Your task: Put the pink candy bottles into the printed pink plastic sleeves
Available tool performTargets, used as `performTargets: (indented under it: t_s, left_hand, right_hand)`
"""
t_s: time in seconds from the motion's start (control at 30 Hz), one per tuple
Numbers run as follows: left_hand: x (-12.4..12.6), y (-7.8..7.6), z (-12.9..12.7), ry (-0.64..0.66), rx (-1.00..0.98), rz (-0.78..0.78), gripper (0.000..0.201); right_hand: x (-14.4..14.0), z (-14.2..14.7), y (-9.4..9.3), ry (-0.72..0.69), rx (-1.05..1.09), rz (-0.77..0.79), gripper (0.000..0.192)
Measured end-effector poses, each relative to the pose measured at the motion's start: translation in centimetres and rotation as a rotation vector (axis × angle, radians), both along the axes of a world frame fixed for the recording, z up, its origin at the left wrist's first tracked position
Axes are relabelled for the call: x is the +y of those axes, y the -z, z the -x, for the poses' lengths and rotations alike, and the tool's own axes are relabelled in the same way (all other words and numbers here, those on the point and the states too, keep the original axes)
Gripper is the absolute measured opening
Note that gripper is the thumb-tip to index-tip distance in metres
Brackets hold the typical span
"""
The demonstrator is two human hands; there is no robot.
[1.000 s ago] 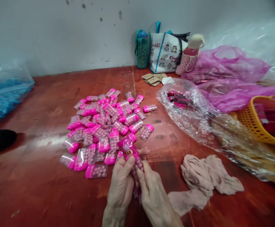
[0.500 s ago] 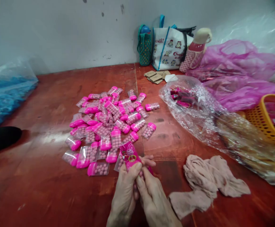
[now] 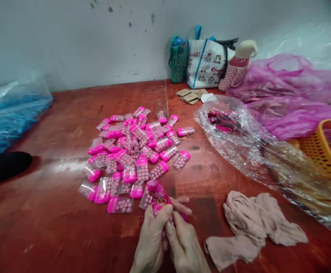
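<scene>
Both hands meet at the bottom centre of the view. My left hand and my right hand together grip one pink candy case with a printed pink label sticking up above the fingers. Just beyond them lies a pile of several clear cases with pink caps, filled with pink round candies, spread over the red wooden floor.
A beige crumpled cloth lies to the right of my hands. A clear plastic bag, pink plastic bags and a yellow basket are at the right. Tote bags stand by the wall; a blue-filled bag at left.
My hands with the labelled case have drifted lower and slightly right in the view; the view itself shifted a little. The pile has not changed.
</scene>
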State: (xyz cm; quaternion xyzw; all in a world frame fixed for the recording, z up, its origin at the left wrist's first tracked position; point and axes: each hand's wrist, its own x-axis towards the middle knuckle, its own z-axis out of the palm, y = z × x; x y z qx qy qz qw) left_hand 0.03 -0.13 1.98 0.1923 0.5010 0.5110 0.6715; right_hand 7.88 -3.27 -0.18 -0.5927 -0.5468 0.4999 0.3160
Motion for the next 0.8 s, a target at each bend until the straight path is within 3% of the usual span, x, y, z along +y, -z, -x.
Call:
performTargets:
  t_s: [0.13, 0.23, 0.3, 0.4, 0.5, 0.63, 0.8]
  left_hand:
    - [0.1, -0.2, 0.8, -0.034, 0.044, -0.013, 0.017]
    - [0.7, -0.6, 1.7, -0.073, 0.083, 0.059, 0.018]
    - [1.1, -0.9, 2.0, -0.029, 0.096, 0.114, 0.019]
    - [1.6, -1.0, 1.5, 0.09, 0.08, 0.129, 0.021]
    - [1.9, -0.6, 0.6, 0.149, 0.033, 0.133, 0.02]
    - [2.2, 0.1, 0.1, 0.178, -0.039, 0.12, 0.021]
    - [2.3, 0.8, 0.5, 0.204, -0.047, 0.116, 0.024]
  right_hand:
    - [0.7, -0.4, -0.9, -0.1, -0.035, -0.028, 0.057]
    - [2.9, -3.1, -2.2, -0.321, -0.03, -0.044, 0.048]
    - [5.9, -5.7, -3.8, -0.405, 0.079, 0.0, 0.049]
    - [11.8, -8.8, -7.1, -0.263, 0.257, -0.036, 0.046]
    - [17.2, -9.0, -9.3, -0.509, 0.323, -0.039, 0.058]
    - [20.2, -6.8, -8.3, -0.827, 0.217, 0.155, 0.067]
    - [19.1, -5.6, -5.4, -0.878, 0.194, 0.21, 0.06]
